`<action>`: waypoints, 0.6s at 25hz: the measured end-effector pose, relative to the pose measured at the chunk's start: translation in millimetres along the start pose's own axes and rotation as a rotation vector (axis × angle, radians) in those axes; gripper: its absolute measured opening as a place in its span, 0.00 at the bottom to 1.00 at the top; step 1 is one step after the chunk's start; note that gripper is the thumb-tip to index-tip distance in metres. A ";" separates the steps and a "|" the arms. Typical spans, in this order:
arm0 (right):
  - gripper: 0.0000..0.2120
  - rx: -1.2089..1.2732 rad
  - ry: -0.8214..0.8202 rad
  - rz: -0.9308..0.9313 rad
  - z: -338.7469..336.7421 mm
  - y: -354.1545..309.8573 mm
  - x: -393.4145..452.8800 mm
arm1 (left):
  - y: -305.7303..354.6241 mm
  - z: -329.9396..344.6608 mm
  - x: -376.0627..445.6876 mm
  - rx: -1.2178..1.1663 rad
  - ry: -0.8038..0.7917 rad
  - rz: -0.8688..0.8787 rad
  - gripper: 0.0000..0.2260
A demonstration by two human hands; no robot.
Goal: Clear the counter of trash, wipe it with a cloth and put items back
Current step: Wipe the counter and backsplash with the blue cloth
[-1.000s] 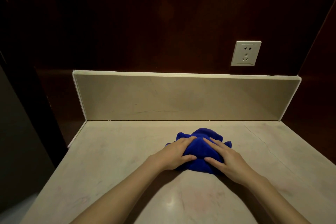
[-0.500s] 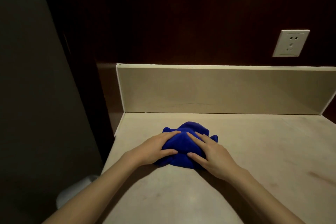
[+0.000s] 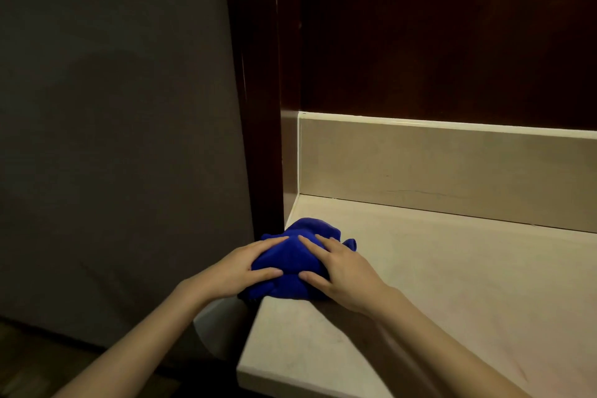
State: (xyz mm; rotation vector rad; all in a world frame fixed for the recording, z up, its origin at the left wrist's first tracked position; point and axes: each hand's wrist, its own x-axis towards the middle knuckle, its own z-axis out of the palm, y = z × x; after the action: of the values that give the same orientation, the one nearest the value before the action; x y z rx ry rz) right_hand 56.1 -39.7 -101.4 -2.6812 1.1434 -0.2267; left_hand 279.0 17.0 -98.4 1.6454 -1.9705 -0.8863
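Pressing bunched blue microfibre cloth [image 3: 295,257] at left edge of pale marble worktop [image 3: 452,284]: left hand [image 3: 240,271], right hand [image 3: 342,271], flat-fingered grip, not clenched. Risk: cloth overhangs edge; further leftward push drops it, left hand slips off.

The cloth [image 3: 292,255] is lying at the counter's [image 3: 452,284] left edge. Left hand [image 3: 239,270] and right hand [image 3: 342,271] are resting on it, side by side.

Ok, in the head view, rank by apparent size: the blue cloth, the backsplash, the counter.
1. counter
2. backsplash, smaller, though both run out of frame
3. blue cloth, bunched under both hands, clearly smallest
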 end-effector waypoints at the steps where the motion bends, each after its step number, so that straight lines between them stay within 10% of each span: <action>1: 0.31 0.006 0.001 -0.001 1.6 -2.5 0.9 | -1.0 0.0 -3.5 -0.006 0.006 -0.010 0.24; 15: 0.31 0.070 0.004 -0.047 -16.2 53.4 -57.2 | 55.5 43.6 6.4 0.112 -0.097 -0.034 0.30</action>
State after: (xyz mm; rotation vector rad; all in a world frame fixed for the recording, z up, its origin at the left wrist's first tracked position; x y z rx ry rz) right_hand -23.7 -36.4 -102.8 -2.6490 1.0541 -0.2746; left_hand 209.0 24.9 -90.7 1.7331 -2.0980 -0.8989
